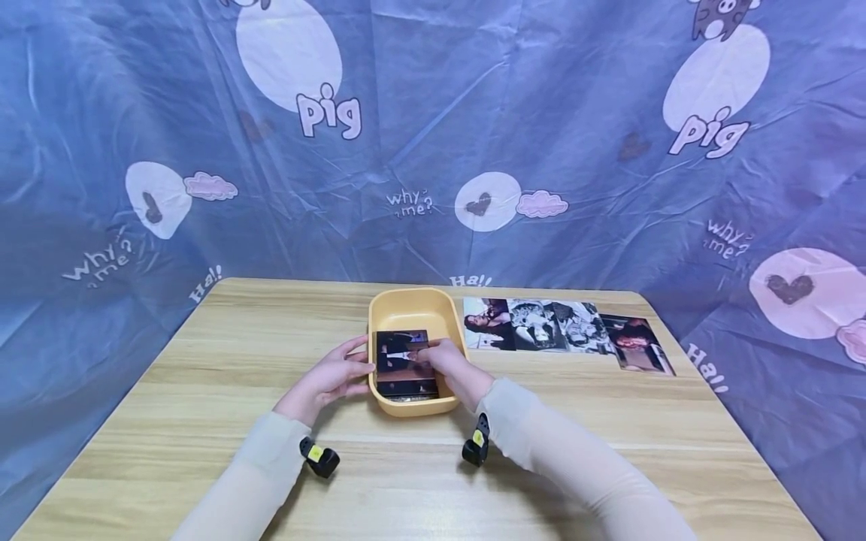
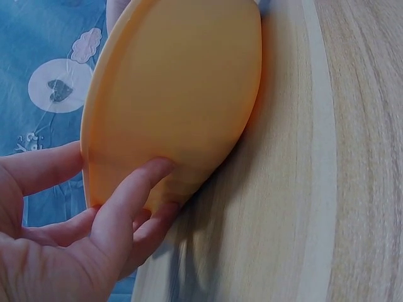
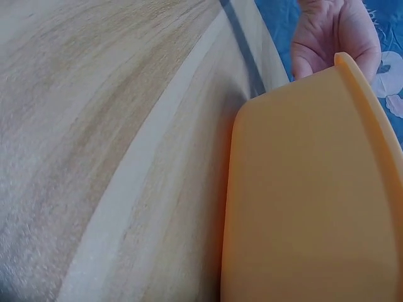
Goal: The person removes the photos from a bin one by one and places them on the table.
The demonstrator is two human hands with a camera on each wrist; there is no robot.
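Photo cards [image 1: 399, 370] sit inside a yellow tray [image 1: 413, 409], toward its near end, with the top one face up and what seems to be another showing under its near edge. The right hand [image 1: 452, 364] reaches in over the tray's right wall and appears to pinch the top card at its right edge, thumb above; the fingers beneath are hidden. That edge was probably chosen because it leaves most of the picture uncovered. The left hand [image 1: 338, 376] is unclenched, its fingers spread against the outside of the tray's left end, likely to keep the tray from sliding rather than to lift it; the left wrist view shows those fingertips on the outer wall and rim.

Tray walls are the main obstruction: they stand round the cards, so the right hand must come in from above, and both wrist views meet mostly yellow plastic.

Beyond the tray's right side, a row of photos [image 1: 537, 327] lies on the wooden table [image 1: 203, 391], close together, the last photo [image 1: 636, 343] set a little nearer and askew. Black wrist devices [image 1: 321, 460] hang below both cuffs, clear of the tray. Behind the table hangs a blue printed curtain [image 1: 419, 135]
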